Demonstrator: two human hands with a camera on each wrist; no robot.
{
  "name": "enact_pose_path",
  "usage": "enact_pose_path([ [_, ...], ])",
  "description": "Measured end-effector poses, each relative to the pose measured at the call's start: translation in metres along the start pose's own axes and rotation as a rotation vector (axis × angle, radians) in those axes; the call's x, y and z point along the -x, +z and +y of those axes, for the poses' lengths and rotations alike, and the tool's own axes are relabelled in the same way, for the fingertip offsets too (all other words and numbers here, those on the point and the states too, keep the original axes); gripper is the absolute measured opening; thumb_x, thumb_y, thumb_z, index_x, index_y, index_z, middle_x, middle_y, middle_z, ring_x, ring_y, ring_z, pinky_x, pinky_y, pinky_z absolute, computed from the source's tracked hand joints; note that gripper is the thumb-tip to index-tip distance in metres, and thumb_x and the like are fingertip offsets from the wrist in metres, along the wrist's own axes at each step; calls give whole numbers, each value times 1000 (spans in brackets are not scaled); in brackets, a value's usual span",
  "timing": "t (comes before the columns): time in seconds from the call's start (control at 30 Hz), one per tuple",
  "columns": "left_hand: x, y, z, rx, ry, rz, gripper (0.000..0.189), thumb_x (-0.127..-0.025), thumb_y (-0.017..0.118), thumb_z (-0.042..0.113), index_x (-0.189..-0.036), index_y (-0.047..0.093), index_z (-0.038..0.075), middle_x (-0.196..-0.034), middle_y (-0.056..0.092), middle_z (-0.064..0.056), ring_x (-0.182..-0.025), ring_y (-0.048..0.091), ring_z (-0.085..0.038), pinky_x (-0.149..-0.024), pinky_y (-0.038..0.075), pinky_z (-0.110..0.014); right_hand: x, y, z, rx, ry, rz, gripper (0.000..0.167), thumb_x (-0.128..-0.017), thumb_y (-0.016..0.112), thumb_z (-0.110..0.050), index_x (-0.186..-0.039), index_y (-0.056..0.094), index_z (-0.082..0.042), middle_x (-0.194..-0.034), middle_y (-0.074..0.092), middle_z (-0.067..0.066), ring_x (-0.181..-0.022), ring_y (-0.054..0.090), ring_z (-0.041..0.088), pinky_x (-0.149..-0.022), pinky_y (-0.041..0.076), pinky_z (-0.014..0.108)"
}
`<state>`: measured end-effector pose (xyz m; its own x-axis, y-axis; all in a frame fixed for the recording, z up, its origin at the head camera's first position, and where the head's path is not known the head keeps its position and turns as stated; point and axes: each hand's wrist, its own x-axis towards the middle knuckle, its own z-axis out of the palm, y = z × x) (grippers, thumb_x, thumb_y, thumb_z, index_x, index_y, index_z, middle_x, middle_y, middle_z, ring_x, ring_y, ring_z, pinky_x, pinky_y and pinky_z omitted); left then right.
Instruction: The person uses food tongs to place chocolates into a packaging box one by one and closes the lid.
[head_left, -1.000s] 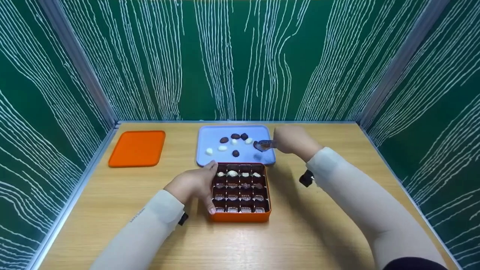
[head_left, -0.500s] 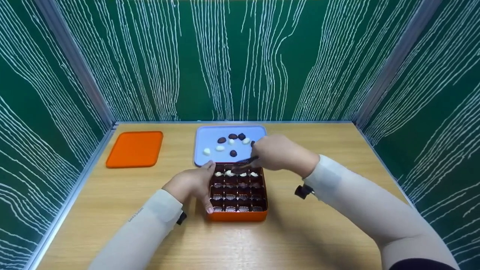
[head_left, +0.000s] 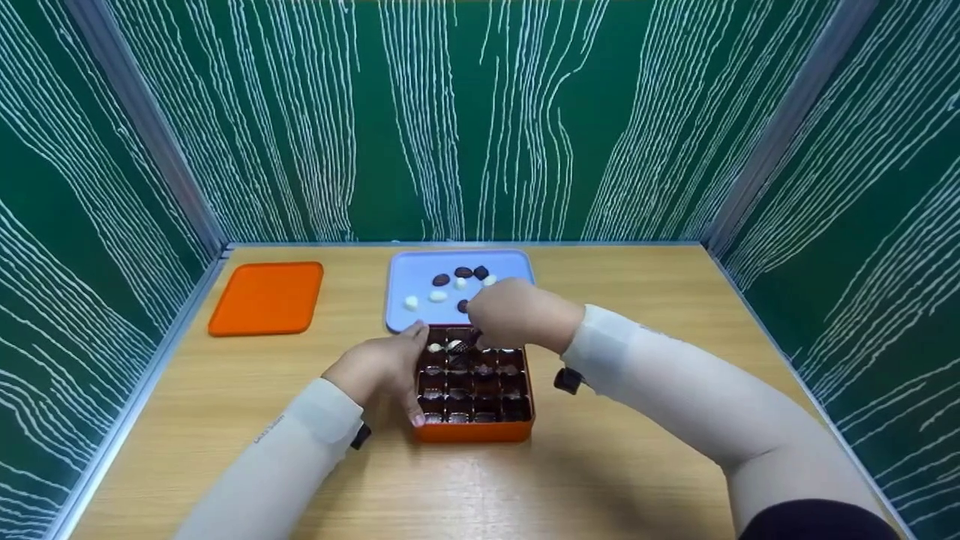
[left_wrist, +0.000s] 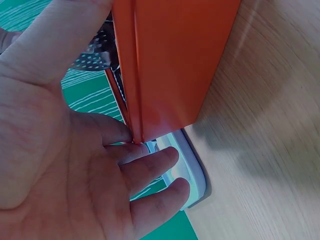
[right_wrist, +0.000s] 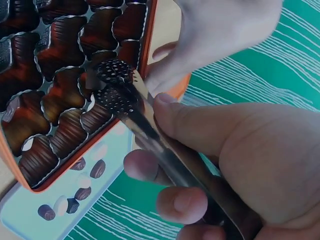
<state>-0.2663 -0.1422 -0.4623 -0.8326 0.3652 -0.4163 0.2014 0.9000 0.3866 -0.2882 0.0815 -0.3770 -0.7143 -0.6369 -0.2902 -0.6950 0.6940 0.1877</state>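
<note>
An orange-sided box [head_left: 474, 433] with a dark brown divided insert stands in the middle of the table. My left hand [head_left: 379, 369] grips its left side, thumb at the near corner and fingers at the far corner. In the left wrist view the other fingers [left_wrist: 156, 200] extend past the box edge. Metal tongs [right_wrist: 165, 157] with perforated tips are in my right hand [head_left: 521, 313]. Their tips are at the insert's compartments in the far left part of the box. I cannot tell whether the tips pinch a chocolate. Pale chocolates [head_left: 435, 347] show in the far row.
Behind the box lies a light blue tray [head_left: 405, 270] with several dark chocolates [head_left: 441, 280] and white chocolates [head_left: 437, 297] on it. A flat orange lid [head_left: 266, 298] lies at the back left. Green panels with white lines enclose the table's back and sides.
My right hand has moved the tongs from the right part of the blue tray left and nearer, over the far left compartments of the box. My left hand has kept its hold on the box.
</note>
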Motion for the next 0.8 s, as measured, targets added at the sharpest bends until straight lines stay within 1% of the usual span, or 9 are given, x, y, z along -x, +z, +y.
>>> enact_pose_path([
  [0.07,1,0,0,19,-8,3,169,-58,115,37,-184,5,10,-194,-1,-11,-177,19,-40,-145,26,-55,-4,-1,-6,44,2,-3,32,-105,83,-40,-105,83,-8,-88,80,5,-73,69,20,-82,71,40],
  [0.13,2,0,0,29,-13,5,169,-58,115,36,-184,5,11,-194,-1,-10,-177,19,-40,-145,26,-55,-8,-1,-11,95,-1,-5,31,-104,83,-40,-105,82,-9,-90,81,5,-75,71,20,-83,71,41],
  [0.23,3,-1,1,28,-19,6,169,-58,115,36,-184,6,12,-194,-1,-9,-177,21,-41,-144,27,-56,-13,-2,-18,158,-5,-10,28,-104,84,-38,-101,80,-10,-89,81,4,-72,69,19,-78,71,40],
  [0.3,3,-2,2,25,-21,3,169,-57,115,36,-184,6,13,-194,-1,-8,-176,22,-42,-143,29,-58,-16,-2,-21,168,-4,-27,25,-104,83,-35,-100,81,-11,-89,81,4,-70,67,18,-75,70,38],
  [0.47,2,-2,3,26,-22,-4,169,-56,115,36,-184,7,14,-194,0,-6,-175,27,-45,-141,34,-61,-20,-1,-25,149,8,-74,19,-105,81,-30,-107,83,-11,-90,80,4,-72,64,17,-76,68,33],
  [0.6,3,-2,3,28,-19,-3,168,-57,115,37,-184,7,14,-195,0,-5,-174,28,-45,-141,35,-60,-17,-6,-23,133,7,-78,22,-104,83,-33,-107,82,-11,-91,81,4,-72,65,17,-77,69,36],
  [0.73,3,-1,2,20,-12,8,167,-58,115,40,-184,9,14,-195,2,-6,-173,33,-44,-140,37,-57,-10,-17,-12,83,1,-93,31,-104,83,-39,-109,80,-9,-95,82,4,-75,66,17,-82,70,39],
  [0.8,3,-1,1,15,-7,14,166,-58,115,40,-184,10,14,-195,3,-6,-172,35,-43,-140,38,-56,-7,-22,-1,28,6,-100,33,-105,82,-40,-108,79,-8,-94,80,4,-74,65,16,-82,69,39],
])
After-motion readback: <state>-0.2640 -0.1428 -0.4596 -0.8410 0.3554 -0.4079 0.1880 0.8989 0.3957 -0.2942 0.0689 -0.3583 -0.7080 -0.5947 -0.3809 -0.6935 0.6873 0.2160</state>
